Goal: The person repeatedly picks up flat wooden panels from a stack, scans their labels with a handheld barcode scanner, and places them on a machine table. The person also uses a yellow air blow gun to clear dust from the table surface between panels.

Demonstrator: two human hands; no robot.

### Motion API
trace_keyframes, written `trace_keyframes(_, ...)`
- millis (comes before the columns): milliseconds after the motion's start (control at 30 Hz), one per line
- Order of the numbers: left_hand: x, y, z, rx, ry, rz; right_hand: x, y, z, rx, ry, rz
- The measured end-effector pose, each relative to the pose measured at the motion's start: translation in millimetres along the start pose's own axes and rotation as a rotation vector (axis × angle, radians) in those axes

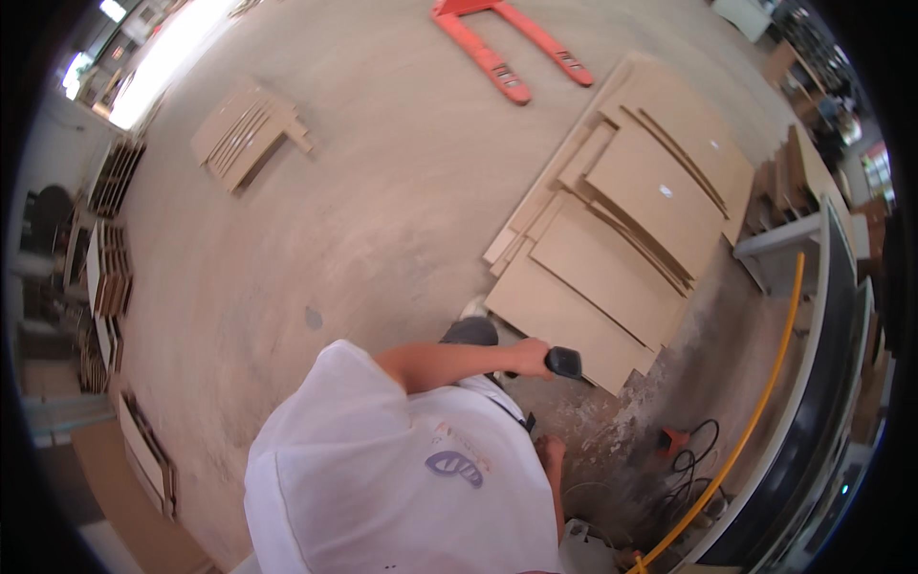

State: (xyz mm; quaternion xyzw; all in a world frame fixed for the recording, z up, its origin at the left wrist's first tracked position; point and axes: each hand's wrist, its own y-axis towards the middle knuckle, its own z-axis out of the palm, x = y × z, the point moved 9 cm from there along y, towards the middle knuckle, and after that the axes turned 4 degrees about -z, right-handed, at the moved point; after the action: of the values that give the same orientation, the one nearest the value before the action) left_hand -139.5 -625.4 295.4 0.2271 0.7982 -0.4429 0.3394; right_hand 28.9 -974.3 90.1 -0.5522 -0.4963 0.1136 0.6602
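Gripping a black object (565,362), the left hand (529,358) is near brown boards (607,253). Whether the right hand (550,448) grips, I cannot tell.

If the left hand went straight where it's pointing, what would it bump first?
Beyond the black object it grips, the left hand would seemingly meet the brown boards first, but they look lower down, so it might pass over them.

A pale, scuffed concrete floor (382,210) spreads across the room, marked by a dark patch (314,317). Daylight (182,53) glares at upper left; a window (877,170) glows far right
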Motion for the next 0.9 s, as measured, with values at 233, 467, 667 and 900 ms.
trace_keyframes(233, -27.4, 39.8, -25.4, -0.206, -0.142, -0.132, 41.7, -53.3, 26.5, -0.079, -0.302, -0.159)
trace_keyframes(467, -49.7, 150.6, 16.4, -0.068, -0.137, -0.100, 32.7, -36.8, -70.0, -0.487, 0.114, -0.323)
trace_keyframes(667, -199.0, 179.0, 127.7, 0.222, -0.007, 0.067, -61.6, -31.3, -190.2, -0.734, 0.331, -0.093)
trace_keyframes(900, -306.8, 208.1, 242.6, 0.351, 0.172, 0.154, -82.9, -57.4, -372.5, -1.013, 0.185, 0.021)
